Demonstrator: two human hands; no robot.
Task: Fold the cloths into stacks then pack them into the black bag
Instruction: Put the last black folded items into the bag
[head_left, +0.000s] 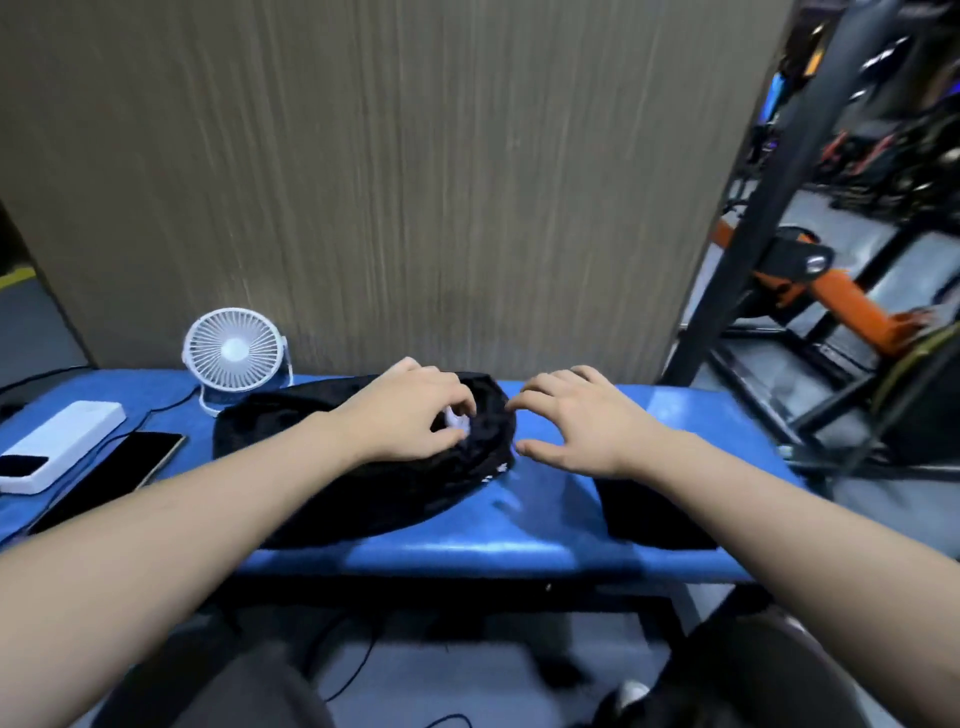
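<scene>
Here the soft black fabric bag (363, 467) lies flat across the middle of the blue-topped surface (519, 545), its mouth turned to the right, probably so that both hands can work the opening side by side. The left hand (415, 410) rests on the bag close to that mouth; its grip is curled, fingertips pinching a small white item (457, 418), most likely a cord toggle or a bit of pale cloth, too blurred to tell which. The right hand (576, 421) hovers just beside the mouth on the right, fingers spread and lightly bent, holding nothing; whether the fingertips touch the rim cannot be made out.

A dark folded cloth (644, 514) sits at the near right of the surface, partly under the right forearm, within easy reach for the next load. Judgement: packing stage, with at least this piece not yet in the bag.

At far left stands a small white round desk fan (234, 351). Nearer, at left, lie a white rectangular power bank (62, 436) and a black smartphone (111, 475), well apart from the work. Behind is a beige panel wall (415, 156).
</scene>
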